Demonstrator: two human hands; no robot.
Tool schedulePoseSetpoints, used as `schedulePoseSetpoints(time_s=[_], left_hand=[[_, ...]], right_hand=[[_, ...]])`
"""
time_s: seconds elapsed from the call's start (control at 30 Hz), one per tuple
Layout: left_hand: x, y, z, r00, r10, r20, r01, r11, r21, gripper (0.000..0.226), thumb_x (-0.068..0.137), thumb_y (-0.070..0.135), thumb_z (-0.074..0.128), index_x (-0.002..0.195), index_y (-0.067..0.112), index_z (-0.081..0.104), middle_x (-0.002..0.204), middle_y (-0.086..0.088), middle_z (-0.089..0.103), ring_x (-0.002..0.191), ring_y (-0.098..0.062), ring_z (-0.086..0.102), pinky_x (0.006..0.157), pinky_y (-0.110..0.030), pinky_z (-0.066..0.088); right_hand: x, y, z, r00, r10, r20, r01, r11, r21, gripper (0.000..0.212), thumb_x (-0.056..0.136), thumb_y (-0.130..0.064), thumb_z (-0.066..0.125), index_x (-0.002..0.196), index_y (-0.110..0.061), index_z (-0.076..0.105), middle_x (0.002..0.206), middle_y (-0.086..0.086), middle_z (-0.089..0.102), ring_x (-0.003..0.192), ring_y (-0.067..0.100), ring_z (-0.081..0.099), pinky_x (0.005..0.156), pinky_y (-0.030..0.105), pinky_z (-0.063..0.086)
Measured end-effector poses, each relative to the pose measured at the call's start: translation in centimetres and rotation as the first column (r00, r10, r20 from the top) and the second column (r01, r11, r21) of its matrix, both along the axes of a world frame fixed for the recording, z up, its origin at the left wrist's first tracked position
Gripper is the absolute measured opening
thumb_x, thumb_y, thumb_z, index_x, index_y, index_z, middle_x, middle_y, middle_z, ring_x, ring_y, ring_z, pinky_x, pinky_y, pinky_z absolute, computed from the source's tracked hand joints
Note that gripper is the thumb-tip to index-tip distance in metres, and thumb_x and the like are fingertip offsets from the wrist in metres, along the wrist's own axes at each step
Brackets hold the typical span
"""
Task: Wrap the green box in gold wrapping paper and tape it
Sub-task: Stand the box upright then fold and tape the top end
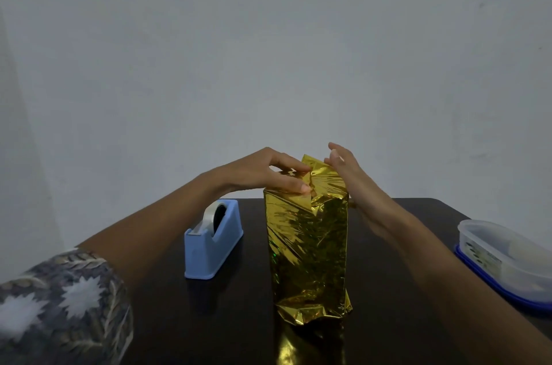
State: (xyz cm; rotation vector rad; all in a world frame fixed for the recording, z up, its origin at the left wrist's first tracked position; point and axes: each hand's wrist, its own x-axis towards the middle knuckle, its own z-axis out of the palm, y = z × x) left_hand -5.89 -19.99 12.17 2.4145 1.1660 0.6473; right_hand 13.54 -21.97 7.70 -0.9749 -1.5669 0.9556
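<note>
A tall box stands upright in the middle of the dark table (388,320), fully covered in crinkled gold wrapping paper (307,245); none of the green shows. My left hand (268,170) reaches over from the left and pinches the loose paper at the top of the box between thumb and fingers. My right hand (349,173) lies flat against the top right side, fingers up, pressing the paper flap inward. A blue tape dispenser (212,242) with a roll of clear tape stands just left of the box.
A clear plastic container (504,257) on a blue lid sits at the table's right edge. A plain pale wall rises behind the table. My left arm wears a patterned sleeve (59,305) at the lower left.
</note>
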Motion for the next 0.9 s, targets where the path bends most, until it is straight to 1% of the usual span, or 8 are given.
schedulePoseSetpoints(time_s=[0.1,0.2,0.37,0.5,0.63,0.7,0.8,0.9], left_hand=[[0.0,0.2,-0.1,1.0,-0.005,0.005,0.005,1.0,-0.006,0.044,0.08,0.033,0.072,0.123,0.029,0.061,0.125,0.012,0.056,0.118,-0.005,0.049,0.095,-0.018,0.04],[0.0,0.3,-0.2,0.999,-0.023,0.029,0.023,1.0,-0.002,0.045,0.069,0.046,0.073,0.112,0.039,0.064,0.123,0.016,0.056,0.118,-0.003,0.049,0.098,-0.022,0.039],[-0.2,0.8,-0.6,1.0,0.002,0.03,-0.003,0.999,0.037,0.043,0.064,0.054,0.072,0.106,0.047,0.066,0.125,0.015,0.049,0.122,-0.003,0.041,0.091,-0.023,0.032],[-0.4,1.1,-0.9,0.999,0.033,0.026,-0.035,0.996,0.077,0.053,0.061,0.06,0.07,0.111,0.047,0.061,0.125,0.013,0.048,0.12,-0.004,0.041,0.085,-0.018,0.031],[-0.1,1.1,-0.7,0.999,0.041,0.005,-0.041,0.994,0.101,0.068,0.059,0.06,0.068,0.121,0.035,0.057,0.127,0.007,0.051,0.112,-0.009,0.049,0.084,-0.021,0.044],[0.0,1.0,-0.6,0.999,0.034,-0.01,-0.033,0.996,0.088,0.067,0.063,0.056,0.067,0.124,0.031,0.056,0.126,0.004,0.054,0.111,-0.011,0.051,0.089,-0.024,0.046],[0.1,0.9,-0.6,0.999,0.034,-0.029,-0.031,0.996,0.087,0.067,0.066,0.056,0.064,0.127,0.031,0.054,0.128,0.006,0.053,0.112,-0.011,0.051,0.09,-0.023,0.045],[0.0,1.0,-0.5,0.999,0.038,-0.037,-0.035,0.996,0.088,0.069,0.066,0.056,0.064,0.13,0.031,0.053,0.131,0.007,0.05,0.115,-0.01,0.048,0.091,-0.023,0.042]], right_hand=[[0.3,1.2,1.5,0.99,-0.139,0.025,0.141,0.986,-0.092,0.048,0.096,-0.041,0.047,0.132,-0.01,0.046,0.133,0.004,0.051,0.108,0.015,0.054,0.078,0.022,0.038],[-0.3,1.9,3.1,0.983,-0.124,0.133,0.148,0.969,-0.197,0.048,0.089,-0.044,0.058,0.116,-0.006,0.054,0.106,0.005,0.059,0.07,0.005,0.05,0.047,0.016,0.04],[-1.7,3.8,4.0,0.974,-0.1,0.203,0.155,0.949,-0.274,0.053,0.076,-0.041,0.075,0.11,-0.003,0.061,0.093,0.01,0.066,0.077,0.02,0.062,0.067,0.029,0.052],[-2.1,4.5,4.6,0.98,-0.164,0.115,0.184,0.962,-0.2,0.038,0.076,-0.025,0.078,0.104,-0.001,0.067,0.092,0.011,0.067,0.072,0.019,0.062,0.063,0.029,0.052],[-1.9,4.3,4.4,0.987,-0.144,-0.076,0.133,0.981,-0.14,0.016,0.085,-0.023,0.069,0.085,-0.007,0.066,0.077,0.004,0.063,0.064,0.014,0.059,0.055,0.025,0.051],[-1.8,4.3,4.4,0.966,-0.183,-0.181,0.154,0.975,-0.162,0.023,0.093,-0.032,0.058,0.097,-0.009,0.064,0.087,0.003,0.063,0.072,0.017,0.058,0.061,0.028,0.048],[-1.5,4.2,4.2,0.948,-0.295,-0.12,0.295,0.955,-0.02,0.039,0.096,-0.041,0.047,0.122,-0.013,0.054,0.118,0.005,0.061,0.104,0.021,0.055,0.08,0.032,0.039],[-0.5,3.4,3.0,0.909,-0.409,-0.076,0.416,0.9,0.129,0.033,0.098,-0.032,0.045,0.126,-0.017,0.052,0.126,0.003,0.054,0.104,0.014,0.046,0.088,0.033,0.038]])
